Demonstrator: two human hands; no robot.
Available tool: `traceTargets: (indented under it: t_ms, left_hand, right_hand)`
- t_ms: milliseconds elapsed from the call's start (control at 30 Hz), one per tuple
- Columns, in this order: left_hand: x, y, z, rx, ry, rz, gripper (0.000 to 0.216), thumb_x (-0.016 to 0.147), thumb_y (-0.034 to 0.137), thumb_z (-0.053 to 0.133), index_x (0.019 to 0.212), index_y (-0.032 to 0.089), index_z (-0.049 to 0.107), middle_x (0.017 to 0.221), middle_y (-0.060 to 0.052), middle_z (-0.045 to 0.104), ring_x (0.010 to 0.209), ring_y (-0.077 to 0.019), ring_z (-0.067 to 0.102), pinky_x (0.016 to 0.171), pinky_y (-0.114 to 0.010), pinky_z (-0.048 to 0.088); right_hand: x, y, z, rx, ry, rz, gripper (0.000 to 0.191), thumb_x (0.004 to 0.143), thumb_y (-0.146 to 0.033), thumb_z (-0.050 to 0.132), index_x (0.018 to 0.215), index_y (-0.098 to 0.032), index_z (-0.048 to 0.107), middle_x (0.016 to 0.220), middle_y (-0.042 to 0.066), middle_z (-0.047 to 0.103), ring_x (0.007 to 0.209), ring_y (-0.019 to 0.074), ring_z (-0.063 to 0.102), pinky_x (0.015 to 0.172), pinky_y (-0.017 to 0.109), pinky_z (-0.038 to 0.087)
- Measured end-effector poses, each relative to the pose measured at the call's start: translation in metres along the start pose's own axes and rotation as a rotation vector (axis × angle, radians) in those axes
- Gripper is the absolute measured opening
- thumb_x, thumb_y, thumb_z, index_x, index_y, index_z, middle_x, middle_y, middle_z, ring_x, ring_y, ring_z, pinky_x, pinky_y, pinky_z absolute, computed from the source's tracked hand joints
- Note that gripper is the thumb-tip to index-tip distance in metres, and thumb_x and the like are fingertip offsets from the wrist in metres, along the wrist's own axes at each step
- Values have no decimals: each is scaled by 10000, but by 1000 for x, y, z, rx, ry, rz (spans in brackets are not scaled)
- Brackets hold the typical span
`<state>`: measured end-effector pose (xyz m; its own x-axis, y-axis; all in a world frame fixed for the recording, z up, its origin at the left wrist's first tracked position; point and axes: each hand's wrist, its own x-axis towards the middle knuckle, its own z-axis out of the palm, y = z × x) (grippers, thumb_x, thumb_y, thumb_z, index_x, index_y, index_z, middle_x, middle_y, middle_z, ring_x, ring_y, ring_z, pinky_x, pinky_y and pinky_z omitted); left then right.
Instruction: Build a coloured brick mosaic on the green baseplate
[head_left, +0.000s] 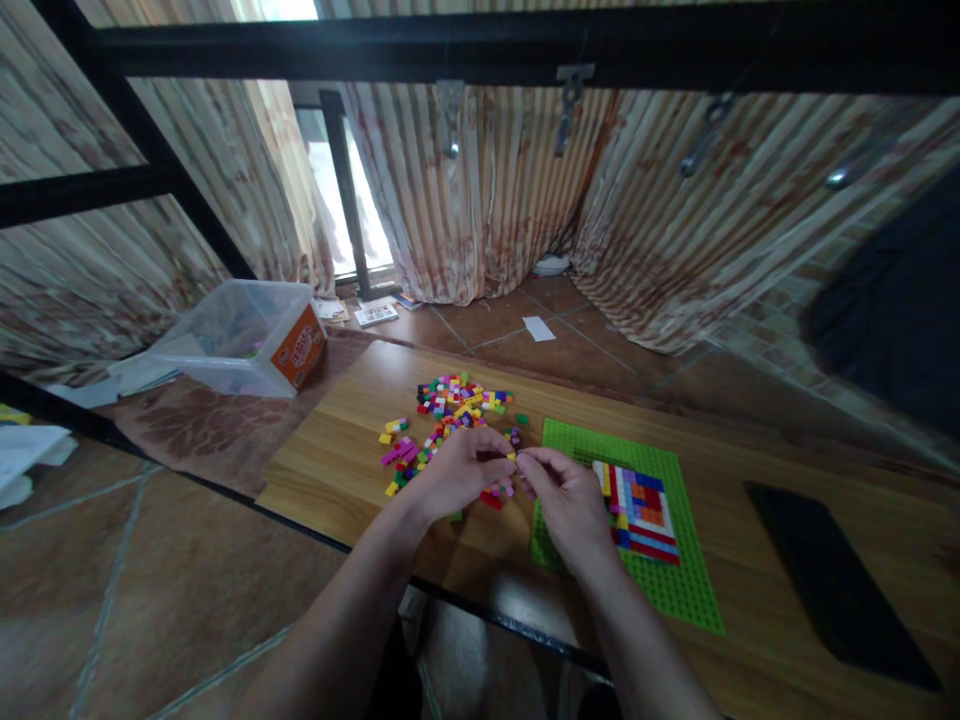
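My left hand [457, 470] and my right hand [570, 500] meet fingertip to fingertip above the wooden table [345, 470], both pinched on a tiny brick [514, 457] that I can barely make out. Just beyond them lies a pile of small coloured bricks [457, 400], with a few more under my left hand. A green baseplate [675, 590] lies to the right, partly under my right hand. On it sits a block of coloured bricks [637, 510] in red, white, blue and orange rows.
A dark flat rectangle [832, 590] lies on the table at the right. A clear plastic box [240, 340] stands on a brown mat on the floor at the left. Striped curtains hang behind, and a black metal frame crosses overhead.
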<state>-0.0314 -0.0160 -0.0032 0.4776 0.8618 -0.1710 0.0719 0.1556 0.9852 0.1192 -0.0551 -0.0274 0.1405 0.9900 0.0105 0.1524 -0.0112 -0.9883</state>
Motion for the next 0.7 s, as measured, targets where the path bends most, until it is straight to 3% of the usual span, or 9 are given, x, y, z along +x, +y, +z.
traceTargets:
  t_ms: [200, 400, 600, 700]
  left_hand:
    - [-1, -3, 6, -64, -2, 0, 162, 731, 270, 676, 731, 120, 615, 602, -6, 623, 530, -85, 549, 544, -196, 435]
    - [-2, -2, 0, -46, -33, 46, 144, 748, 262, 646, 750, 120, 623, 631, -16, 631, 552, -100, 559, 560, -212, 442]
    - [-3, -2, -21, 563, 220, 180, 96, 739, 103, 548, 704, 144, 627, 623, 0, 610, 579, -113, 528, 552, -212, 365]
    - [-3, -3, -25, 780, 237, 206, 172, 747, 86, 512, 734, 157, 669, 715, -30, 673, 667, -147, 596, 611, -230, 404]
  right_hand:
    - [-2, -3, -1, 83, -18, 17, 294, 759, -477, 679, 775, -185, 708, 624, 1, 647, 581, 144, 556, 548, 254, 436]
    - [0, 2, -1, 225, -41, 79, 329, 746, -507, 691, 796, -183, 713, 627, 10, 632, 572, 146, 532, 536, 268, 444]
    - [2, 9, 3, -339, 74, -145, 252, 828, -429, 584, 832, -213, 713, 821, 48, 714, 773, 210, 639, 746, 345, 476]
    - [3, 12, 5, -485, 46, -217, 266, 850, -398, 532, 868, -203, 711, 891, 72, 718, 841, 232, 651, 786, 366, 474]
